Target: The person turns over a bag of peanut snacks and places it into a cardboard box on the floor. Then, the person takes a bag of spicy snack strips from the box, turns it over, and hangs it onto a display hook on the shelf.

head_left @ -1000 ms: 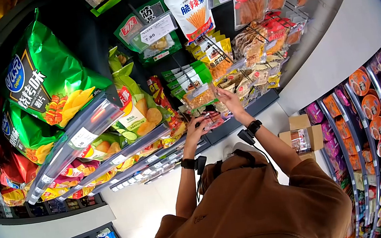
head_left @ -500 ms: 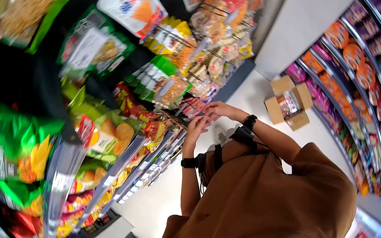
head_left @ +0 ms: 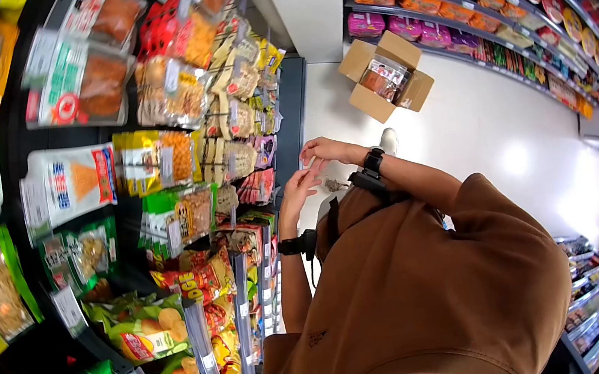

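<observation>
My left hand is raised in front of my body beside the snack rack, with its fingers apart and nothing in them. Close by, my right hand is also empty, its fingers stretched toward the left hand's fingertips; I cannot tell whether they touch. Nearest to both hands on the rack are pink-red snack packets and beige packets hanging on hooks. Beyond the hands, an opened cardboard box stands on the floor with clear-wrapped brown packs inside.
Bags of chips fill the lower left shelves. A dark shelf base runs along the rack. Across the white floor, another shelf holds orange and purple packages. My shoe is on the floor near my right forearm.
My view has turned toward the right, so the cardboard box now appears higher and nearer the middle, and more hanging packets show. My hands stay close together and empty.
</observation>
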The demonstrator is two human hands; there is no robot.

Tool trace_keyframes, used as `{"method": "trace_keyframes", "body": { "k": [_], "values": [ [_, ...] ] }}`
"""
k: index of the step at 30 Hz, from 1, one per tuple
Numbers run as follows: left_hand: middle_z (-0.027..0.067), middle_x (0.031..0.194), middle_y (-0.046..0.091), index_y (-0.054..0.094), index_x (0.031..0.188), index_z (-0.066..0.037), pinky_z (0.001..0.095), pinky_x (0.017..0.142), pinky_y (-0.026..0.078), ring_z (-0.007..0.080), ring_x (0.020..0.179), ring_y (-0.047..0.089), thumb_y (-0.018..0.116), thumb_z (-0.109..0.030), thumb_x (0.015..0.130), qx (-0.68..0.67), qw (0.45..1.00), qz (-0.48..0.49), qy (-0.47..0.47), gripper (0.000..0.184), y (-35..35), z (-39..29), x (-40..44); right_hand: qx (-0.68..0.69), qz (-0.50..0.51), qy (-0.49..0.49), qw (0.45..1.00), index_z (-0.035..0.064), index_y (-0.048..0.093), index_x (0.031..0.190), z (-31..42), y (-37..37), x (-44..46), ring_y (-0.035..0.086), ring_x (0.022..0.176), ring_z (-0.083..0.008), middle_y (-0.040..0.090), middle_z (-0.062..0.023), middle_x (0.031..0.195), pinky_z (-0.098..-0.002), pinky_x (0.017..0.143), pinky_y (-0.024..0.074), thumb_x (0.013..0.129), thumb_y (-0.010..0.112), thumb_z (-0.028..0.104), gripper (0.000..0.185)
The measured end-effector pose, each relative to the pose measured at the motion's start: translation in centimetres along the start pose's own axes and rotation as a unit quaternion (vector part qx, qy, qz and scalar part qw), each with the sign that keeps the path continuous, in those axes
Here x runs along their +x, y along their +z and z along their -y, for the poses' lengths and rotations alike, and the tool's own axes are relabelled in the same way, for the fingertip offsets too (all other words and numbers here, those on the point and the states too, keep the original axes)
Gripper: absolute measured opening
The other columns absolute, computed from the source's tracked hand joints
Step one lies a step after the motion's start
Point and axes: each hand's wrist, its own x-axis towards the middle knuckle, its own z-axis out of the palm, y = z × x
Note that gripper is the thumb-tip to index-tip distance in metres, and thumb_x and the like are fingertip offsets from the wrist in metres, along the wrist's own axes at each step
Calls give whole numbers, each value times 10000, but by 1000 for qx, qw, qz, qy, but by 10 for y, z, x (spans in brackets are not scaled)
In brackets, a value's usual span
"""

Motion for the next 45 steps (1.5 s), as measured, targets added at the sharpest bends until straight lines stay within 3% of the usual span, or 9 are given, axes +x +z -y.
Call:
{"method": "trace_keyframes", "body": {
  "k": [11,16,21,29,33,37,39,41,45],
  "values": [
    [63,1097,640,567,1150,-31,283,770,489,177,968,644,577,-333,938,32,998,33,-50,369,151,-50,99,46,-66,-48,996,59,608,1059,-10,-163,-91,622,839,-174,626,-48,982,-307,731,504,915,515,271,274],
    [40,1092,634,564,1138,-47,274,756,494,163,949,647,533,-357,959,157,975,144,-67,359,218,-56,154,-16,-174,7,985,65,604,1032,-49,-259,-153,622,770,-116,640,-22,931,-268,666,490,910,506,275,261],
    [63,1060,656,564,1110,-25,281,702,506,162,890,654,526,-345,948,265,941,202,-65,362,247,-53,206,63,-300,15,952,85,609,999,-92,-324,-219,615,699,-97,634,-6,887,-238,627,468,895,511,297,256],
    [56,1031,668,582,1090,-50,285,676,517,165,871,661,541,-326,927,337,891,275,-129,323,264,-49,281,203,-461,-6,864,57,581,1063,-143,-321,-301,610,776,-136,629,-35,910,-284,688,481,914,510,271,270],
    [56,932,684,614,1009,-33,291,637,520,158,752,666,536,-264,899,406,873,239,-124,267,250,-33,318,177,-498,79,845,33,587,1053,-219,-309,-287,622,746,-157,644,-66,913,-297,630,498,902,487,255,287],
    [61,835,688,634,931,-15,285,619,515,156,668,658,533,-228,882,471,840,242,-122,241,239,-30,328,99,-458,288,835,-1,650,945,-285,-285,-273,678,672,-203,694,-106,824,-340,546,527,856,479,211,286],
    [62,831,691,639,917,-17,290,624,512,154,668,656,542,-231,879,422,862,250,-130,238,228,-34,331,91,-439,336,828,14,664,905,-311,-275,-260,688,688,-199,701,-89,838,-347,542,531,858,464,202,278],
    [65,845,696,641,933,-18,298,634,511,150,669,657,549,-233,877,411,863,279,-95,241,215,-28,344,86,-408,299,858,33,618,1042,-298,-270,-258,671,651,-196,690,-89,844,-312,497,519,876,495,239,291],
    [57,871,698,645,962,-37,298,613,504,148,689,657,550,-259,867,435,848,281,-115,259,171,-30,373,107,-453,219,858,35,613,1064,-264,-297,-220,655,674,-180,679,-102,871,-301,508,501,891,492,253,303]
  ]
}}
